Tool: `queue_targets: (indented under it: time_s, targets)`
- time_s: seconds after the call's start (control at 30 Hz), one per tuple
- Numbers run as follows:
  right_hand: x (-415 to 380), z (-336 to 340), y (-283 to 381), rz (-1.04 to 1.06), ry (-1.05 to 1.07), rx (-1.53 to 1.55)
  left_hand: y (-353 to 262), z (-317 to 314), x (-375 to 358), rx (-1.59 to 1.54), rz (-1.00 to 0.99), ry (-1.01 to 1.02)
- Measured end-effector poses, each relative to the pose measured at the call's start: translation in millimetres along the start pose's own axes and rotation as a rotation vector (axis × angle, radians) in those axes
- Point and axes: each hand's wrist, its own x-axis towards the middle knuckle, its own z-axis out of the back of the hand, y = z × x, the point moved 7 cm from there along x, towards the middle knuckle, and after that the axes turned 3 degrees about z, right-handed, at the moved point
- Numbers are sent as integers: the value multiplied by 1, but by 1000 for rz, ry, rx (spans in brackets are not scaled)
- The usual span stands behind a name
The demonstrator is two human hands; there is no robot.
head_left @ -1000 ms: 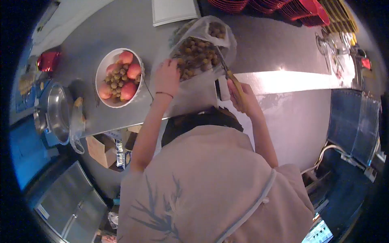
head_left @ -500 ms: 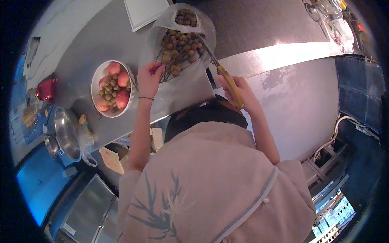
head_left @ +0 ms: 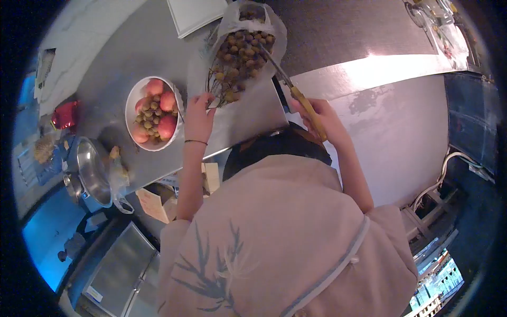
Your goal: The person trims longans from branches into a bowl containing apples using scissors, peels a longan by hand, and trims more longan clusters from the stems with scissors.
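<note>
My left hand (head_left: 200, 113) pinches the thin brown stems (head_left: 215, 87) at the lower left of a bunch of small round brown fruits (head_left: 240, 61). The bunch lies on and partly inside a translucent plastic bag (head_left: 280, 33). Closed around the yellow handles of a pair of scissors (head_left: 302, 100) is my right hand (head_left: 323, 120); the metal blades point up and left, their tips among the fruits. Left of my left hand stands a white oval bowl (head_left: 128, 117) holding several red apples (head_left: 167, 127) and small brown fruits (head_left: 150, 117).
A white tray-like object (head_left: 194, 15) lies behind the bag. Metal bowls (head_left: 93, 168) and a small plastic bag (head_left: 119, 182) sit at the left end of the metal table (head_left: 113, 63). A red packet (head_left: 65, 114) lies further left. Glassware (head_left: 433, 15) stands at the far right.
My left hand has moved slightly down to the stems' ends. The scissors are still in my right hand, tips among the fruits. The whole view has shifted a little.
</note>
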Motion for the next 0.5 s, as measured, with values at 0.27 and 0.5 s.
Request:
queue_targets:
  time_s: [0.27,0.5]
  targets:
    - [6,-5,-4,3,52,-40,17,-31,-1,251,-129,17]
    - [10,-4,14,17,64,21,22,-8,0,-263,-99,-69]
